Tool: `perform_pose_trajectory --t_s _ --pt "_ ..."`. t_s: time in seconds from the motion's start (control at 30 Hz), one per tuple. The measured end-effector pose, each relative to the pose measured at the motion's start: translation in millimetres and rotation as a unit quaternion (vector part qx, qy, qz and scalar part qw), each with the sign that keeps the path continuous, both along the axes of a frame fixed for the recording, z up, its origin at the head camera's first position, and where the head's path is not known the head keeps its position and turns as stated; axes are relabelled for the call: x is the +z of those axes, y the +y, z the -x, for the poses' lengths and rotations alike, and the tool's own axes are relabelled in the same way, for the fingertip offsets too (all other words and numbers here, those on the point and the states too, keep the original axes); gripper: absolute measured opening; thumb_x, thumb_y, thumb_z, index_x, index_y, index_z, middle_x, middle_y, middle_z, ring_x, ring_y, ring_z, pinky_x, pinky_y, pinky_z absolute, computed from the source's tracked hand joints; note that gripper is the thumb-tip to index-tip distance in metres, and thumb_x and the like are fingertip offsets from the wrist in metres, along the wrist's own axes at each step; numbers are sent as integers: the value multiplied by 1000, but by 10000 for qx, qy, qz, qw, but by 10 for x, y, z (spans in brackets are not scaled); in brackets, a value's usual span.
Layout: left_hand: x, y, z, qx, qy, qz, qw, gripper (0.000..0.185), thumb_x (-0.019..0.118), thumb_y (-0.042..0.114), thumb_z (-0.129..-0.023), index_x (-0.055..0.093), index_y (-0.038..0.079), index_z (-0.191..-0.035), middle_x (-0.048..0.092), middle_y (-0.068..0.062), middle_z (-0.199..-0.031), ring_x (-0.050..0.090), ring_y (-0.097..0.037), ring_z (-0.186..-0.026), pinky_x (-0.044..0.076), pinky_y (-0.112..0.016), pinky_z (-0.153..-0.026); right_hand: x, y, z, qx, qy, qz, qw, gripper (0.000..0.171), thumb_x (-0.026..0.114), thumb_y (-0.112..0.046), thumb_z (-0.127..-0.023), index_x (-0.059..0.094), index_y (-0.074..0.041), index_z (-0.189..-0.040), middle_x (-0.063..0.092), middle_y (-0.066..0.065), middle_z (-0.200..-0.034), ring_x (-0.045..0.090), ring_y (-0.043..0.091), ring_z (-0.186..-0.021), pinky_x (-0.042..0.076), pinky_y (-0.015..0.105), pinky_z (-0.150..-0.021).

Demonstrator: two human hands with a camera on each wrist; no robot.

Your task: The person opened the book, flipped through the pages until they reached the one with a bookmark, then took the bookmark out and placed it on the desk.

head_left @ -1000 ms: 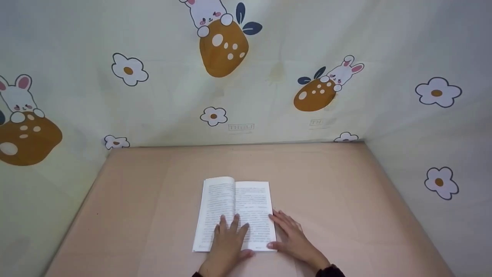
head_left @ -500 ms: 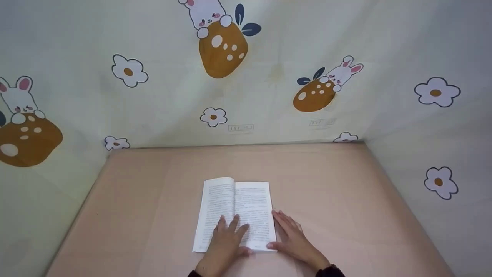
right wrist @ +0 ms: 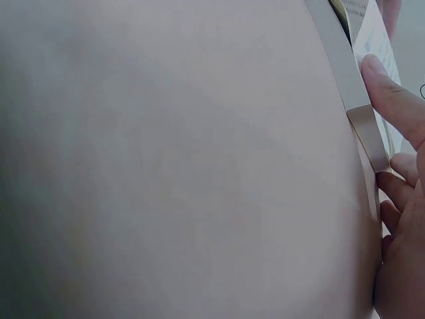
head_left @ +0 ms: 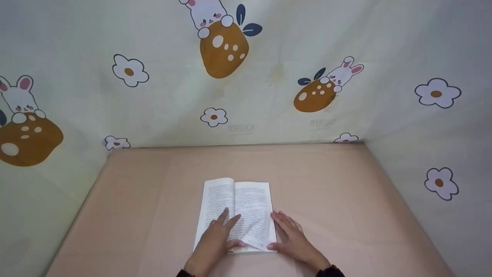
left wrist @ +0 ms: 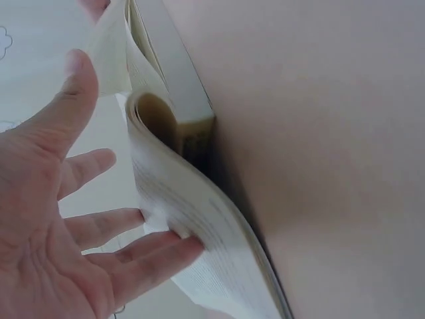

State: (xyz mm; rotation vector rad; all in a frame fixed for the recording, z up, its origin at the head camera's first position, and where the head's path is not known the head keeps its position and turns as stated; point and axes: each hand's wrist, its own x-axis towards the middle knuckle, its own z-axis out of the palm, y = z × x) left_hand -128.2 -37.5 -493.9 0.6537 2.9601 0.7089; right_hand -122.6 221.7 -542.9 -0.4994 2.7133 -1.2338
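Note:
A thick open book lies on the table in the head view, its printed pages facing up. My left hand is spread over the left page, thumb out toward the bottom of the right page. In the left wrist view, that hand touches the curved left pages with its fingertips. A right-hand page is lifted and folded at its lower corner. My right hand holds the book's lower right corner, thumb on top, fingers along the side edge. In the right wrist view, its thumb rests on the page.
A beige-covered table extends around the book. Pale cloth walls printed with rabbits, strawberries and flowers enclose its back and sides.
My left hand has shifted leftward from the middle of the book, and the lower corner of the right page has lifted and folded. My right hand stays at the corner.

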Motion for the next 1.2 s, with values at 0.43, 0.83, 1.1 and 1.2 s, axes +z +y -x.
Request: perform_pose_trajectory --t_s 0.43,0.83,1.1,1.2 --pt "-80 -79 -75 415 444 -265 9978 53 71 36 -79 57 6 -120 54 -29 -124 62 -44 -97 54 -49 -74 29 -30 -6 -163 -96 -142 9997 88 71 -47 -75 33 -9 -144 29 16 -151 17 42 -139 9 64 -107" --pt "-99 135 -153 1235 235 -85 9920 58 63 28 -86 43 2 -134 50 -29 -128 60 -44 -100 55 -49 -71 30 -33 -3 -268 -37 -216 9994 89 72 -49 -74 34 -10 -144 30 15 -150 18 40 -139 12 63 -107" --pt "-76 107 -127 1352 -87 -261 9904 53 51 26 -94 35 1 -138 49 -28 -131 59 -40 -106 53 -46 -81 20 -32 -5 -220 111 -218 9995 87 72 -46 -74 35 -9 -143 31 15 -150 20 41 -139 13 63 -106" --pt "-69 87 -114 1419 -166 -441 9888 54 51 24 -94 32 0 -139 48 -27 -131 60 -38 -106 54 -42 -81 21 -36 -5 -218 64 -195 9996 87 73 -45 -74 35 -10 -143 30 15 -150 19 40 -139 12 63 -106"
